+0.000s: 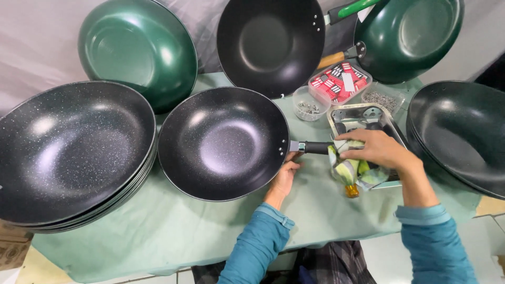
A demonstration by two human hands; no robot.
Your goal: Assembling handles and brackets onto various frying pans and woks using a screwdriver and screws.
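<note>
Beside the red-and-white packet (pixel 340 82), left hand (pixel 284 176) steadies the speckled wok (pixel 223 143); right hand (pixel 376 149) grasps a wrapped handle (pixel 351 169).

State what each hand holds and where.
Left hand grips the black wok at its rim beside the handle; right hand presses a cloth around that handle's end.
</note>
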